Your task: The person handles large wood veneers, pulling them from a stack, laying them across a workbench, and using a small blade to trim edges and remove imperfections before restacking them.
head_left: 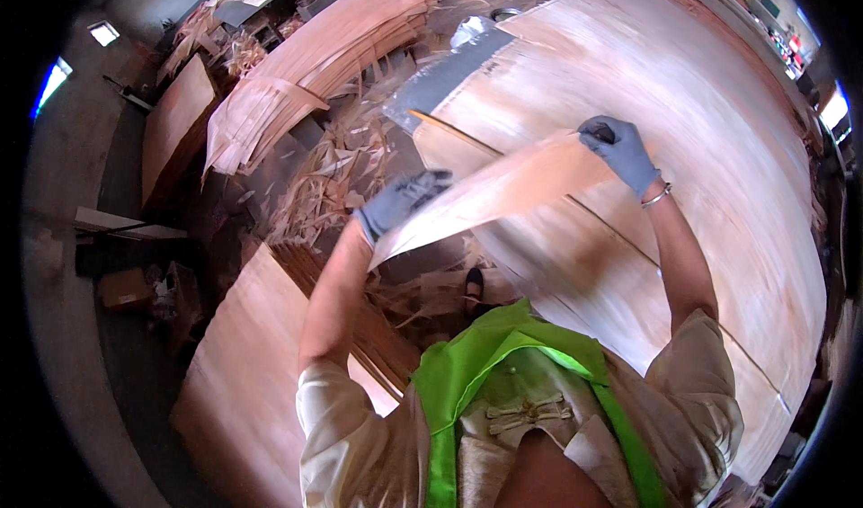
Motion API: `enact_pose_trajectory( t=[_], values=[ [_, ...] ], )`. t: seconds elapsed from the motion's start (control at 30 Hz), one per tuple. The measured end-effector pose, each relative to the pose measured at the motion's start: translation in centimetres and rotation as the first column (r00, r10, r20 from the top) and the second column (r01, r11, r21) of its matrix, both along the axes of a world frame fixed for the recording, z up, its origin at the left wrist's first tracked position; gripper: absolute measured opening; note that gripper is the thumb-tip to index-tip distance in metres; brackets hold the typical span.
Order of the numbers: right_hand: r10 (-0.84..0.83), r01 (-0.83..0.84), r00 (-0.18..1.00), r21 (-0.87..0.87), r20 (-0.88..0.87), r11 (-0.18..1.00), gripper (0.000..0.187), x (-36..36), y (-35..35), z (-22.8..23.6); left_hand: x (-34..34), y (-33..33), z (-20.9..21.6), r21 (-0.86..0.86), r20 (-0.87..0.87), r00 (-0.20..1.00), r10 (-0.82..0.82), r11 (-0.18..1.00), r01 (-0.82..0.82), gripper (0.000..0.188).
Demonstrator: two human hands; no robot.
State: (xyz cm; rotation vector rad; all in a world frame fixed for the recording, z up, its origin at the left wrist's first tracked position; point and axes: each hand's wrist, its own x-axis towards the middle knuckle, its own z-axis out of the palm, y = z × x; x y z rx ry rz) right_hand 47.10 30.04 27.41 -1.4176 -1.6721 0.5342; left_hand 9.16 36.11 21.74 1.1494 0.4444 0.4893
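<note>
A thin, pale strip of wood veneer (521,184) is held up between my hands, tilted and blurred by motion. My right hand (620,151), in a grey glove, pinches its far right corner. At the strip's left end is my left hand (403,202), also gloved in grey; it is closed along the edge, with part of the fingers smeared. Beneath the strip lies a broad stack of large veneer sheets (719,157). Across that stack runs a long thin rod (620,234), partly hidden by the strip.
Bundled veneer (324,54) lies at the far left. Another veneer stack (252,373) stands at my near left. Torn veneer scraps (328,171) litter the floor between them. A cardboard box (124,289) sits by the left wall. One dark shoe (474,283) shows below.
</note>
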Motion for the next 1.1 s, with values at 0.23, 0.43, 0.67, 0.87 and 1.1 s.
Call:
enact_pose_trajectory(
  t=[0.23,0.43,0.67,0.87,1.1],
  values=[
    [-0.024,-0.073,0.907,0.212,0.421,0.974,0.014,-1.3,7.9,5.9,-3.1,3.7,-5.5,-0.188,-0.081,0.971,-0.226,0.960,0.208,0.049],
    [-0.088,-0.003,0.887,0.195,0.454,0.981,0.016,-0.3,12.9,4.7,-4.8,11.6,-6.0,0.032,-0.305,0.951,-0.057,0.997,0.070,0.045],
    [-0.303,0.219,0.866,0.243,0.399,0.945,0.017,0.1,14.2,1.5,-4.1,18.9,-9.7,-0.147,-0.387,0.886,-0.257,0.965,0.216,0.034],
    [-0.515,0.362,0.756,0.399,0.404,0.843,0.021,0.6,17.4,3.9,1.2,25.5,-14.9,-0.353,-0.115,0.726,-0.678,0.711,0.608,0.036],
    [-0.635,0.535,0.662,0.342,0.399,0.773,0.023,0.0,21.7,5.3,0.9,42.0,-9.8,-0.285,0.027,0.574,-0.819,0.544,0.789,0.035]
  ],
)
